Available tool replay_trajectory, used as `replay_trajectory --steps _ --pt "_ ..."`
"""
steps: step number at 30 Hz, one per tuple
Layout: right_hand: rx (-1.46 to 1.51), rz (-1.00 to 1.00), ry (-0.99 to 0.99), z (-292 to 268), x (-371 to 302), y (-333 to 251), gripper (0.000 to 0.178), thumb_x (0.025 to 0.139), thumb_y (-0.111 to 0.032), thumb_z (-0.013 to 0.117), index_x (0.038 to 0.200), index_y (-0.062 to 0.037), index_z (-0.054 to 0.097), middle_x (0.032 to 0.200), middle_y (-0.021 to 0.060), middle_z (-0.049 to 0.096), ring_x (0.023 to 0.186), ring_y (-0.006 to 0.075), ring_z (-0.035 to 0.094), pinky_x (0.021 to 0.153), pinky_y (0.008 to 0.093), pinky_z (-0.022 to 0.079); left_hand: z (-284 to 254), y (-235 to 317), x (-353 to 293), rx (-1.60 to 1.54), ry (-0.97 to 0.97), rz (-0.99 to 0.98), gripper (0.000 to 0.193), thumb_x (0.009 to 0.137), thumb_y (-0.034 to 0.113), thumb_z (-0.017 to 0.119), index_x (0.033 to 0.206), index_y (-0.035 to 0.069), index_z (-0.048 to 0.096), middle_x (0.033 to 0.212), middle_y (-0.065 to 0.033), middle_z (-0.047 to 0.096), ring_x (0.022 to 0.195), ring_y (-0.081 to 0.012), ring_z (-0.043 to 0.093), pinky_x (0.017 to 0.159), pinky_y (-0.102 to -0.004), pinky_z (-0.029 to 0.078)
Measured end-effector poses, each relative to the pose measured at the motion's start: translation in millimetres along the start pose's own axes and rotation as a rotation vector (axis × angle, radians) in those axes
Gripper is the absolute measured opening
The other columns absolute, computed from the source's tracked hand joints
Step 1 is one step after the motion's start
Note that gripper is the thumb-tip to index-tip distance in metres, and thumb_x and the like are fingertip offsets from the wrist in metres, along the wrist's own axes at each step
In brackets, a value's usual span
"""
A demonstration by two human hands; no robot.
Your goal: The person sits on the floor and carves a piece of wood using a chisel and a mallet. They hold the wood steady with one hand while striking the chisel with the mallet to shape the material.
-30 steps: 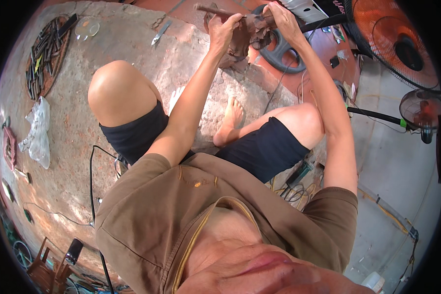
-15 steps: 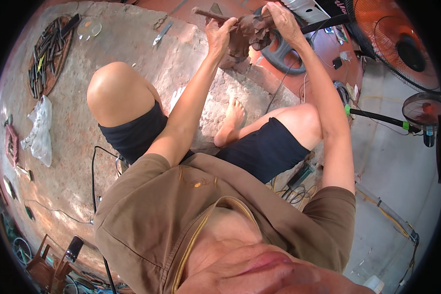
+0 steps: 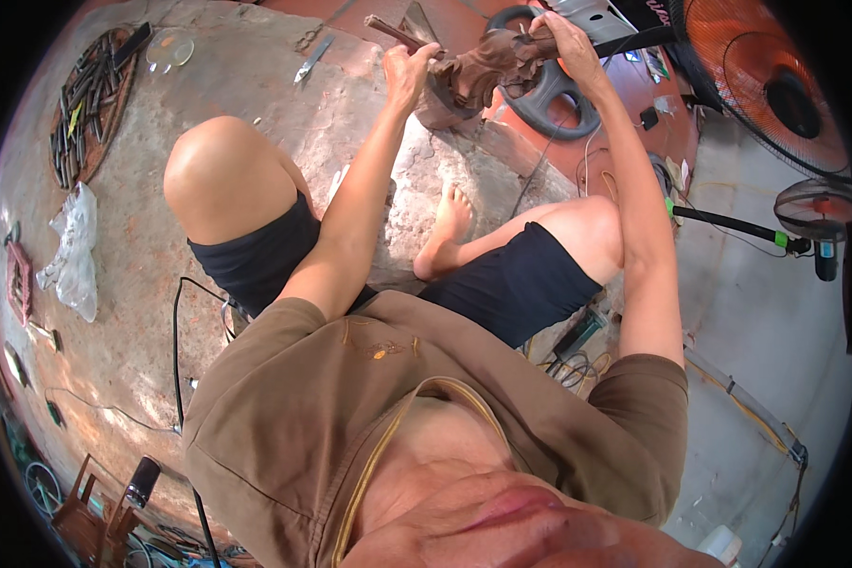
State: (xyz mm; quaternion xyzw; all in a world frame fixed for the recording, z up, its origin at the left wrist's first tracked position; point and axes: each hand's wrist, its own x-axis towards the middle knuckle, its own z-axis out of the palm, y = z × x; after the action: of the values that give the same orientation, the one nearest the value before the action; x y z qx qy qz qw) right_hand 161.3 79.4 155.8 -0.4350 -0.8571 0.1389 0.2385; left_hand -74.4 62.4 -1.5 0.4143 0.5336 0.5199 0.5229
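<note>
A brown carved wooden piece (image 3: pixel 488 71), with rough folded shapes, is held up at the top of the view between my two hands. My left hand (image 3: pixel 409 78) is closed on its left side, beside a stick-like part that juts out to the upper left. At the right end, my right hand (image 3: pixel 570 45) has its fingers bent over the carving. Both arms reach forward past my bent knees. The picture does not show whether the stick-like part belongs to the carving, and the fingertips are partly hidden.
On the stone slab (image 3: pixel 256 80) lie a small blade (image 3: pixel 313 59), a clear round dish (image 3: pixel 169 54), a plastic bag (image 3: pixel 74 251) and a round tray (image 3: pixel 126 87) of dark rod-like tools. Behind the carving is a grey ring-shaped base (image 3: pixel 577 118). An orange fan (image 3: pixel 743 71) stands at right.
The carving has turned a little in my hands and shows more of its carved folds. My left hand has shifted slightly left, my right hand slightly right and down.
</note>
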Motion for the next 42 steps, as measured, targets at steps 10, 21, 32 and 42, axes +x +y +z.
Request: replay_trajectory --steps 10,21,32,42 --pt "0.406 0.472 0.065 -25 -35 4 0.039 0.105 -0.036 0.034 0.094 -0.01 0.061 0.103 0.0021 0.065 0.099 0.0126 0.061 0.09 0.0298 0.048 58 -32 -22 0.041 0.044 0.151 0.022 0.083 0.016 0.074 0.097 -0.001 0.072 0.085 -0.0074 0.073 0.078 -0.0138 0.066 0.072 -0.0291 0.052" --pt "0.253 0.381 0.13 -17 -42 9 0.041 0.104 -0.04 0.035 0.097 -0.0128 0.064 0.105 0.0011 0.066 0.095 0.0138 0.063 0.08 0.0315 0.053 82 -16 -19 -0.084 0.151 0.234 0.019 0.084 0.018 0.074 0.091 0.0 0.071 0.085 -0.0093 0.07 0.076 -0.0192 0.065 0.07 -0.0319 0.05" --pt "0.003 0.219 0.185 -8 -24 22 0.031 0.099 -0.02 0.036 0.091 -0.0024 0.06 0.113 0.0209 0.064 0.11 0.0339 0.06 0.096 0.038 0.043 44 -50 -26 0.163 0.145 0.292 0.022 0.081 0.018 0.076 0.093 0.0 0.069 0.086 -0.0133 0.068 0.083 -0.0247 0.065 0.074 -0.0361 0.05" --pt "0.106 0.361 0.153 -3 -11 1 0.039 0.102 -0.03 0.036 0.086 -0.0032 0.058 0.085 0.0127 0.062 0.082 0.0221 0.061 0.076 0.0343 0.048 52 -37 -20 0.268 0.21 0.533 0.021 0.079 0.018 0.077 0.089 0.002 0.068 0.086 -0.012 0.066 0.088 -0.0297 0.062 0.079 -0.0404 0.048"
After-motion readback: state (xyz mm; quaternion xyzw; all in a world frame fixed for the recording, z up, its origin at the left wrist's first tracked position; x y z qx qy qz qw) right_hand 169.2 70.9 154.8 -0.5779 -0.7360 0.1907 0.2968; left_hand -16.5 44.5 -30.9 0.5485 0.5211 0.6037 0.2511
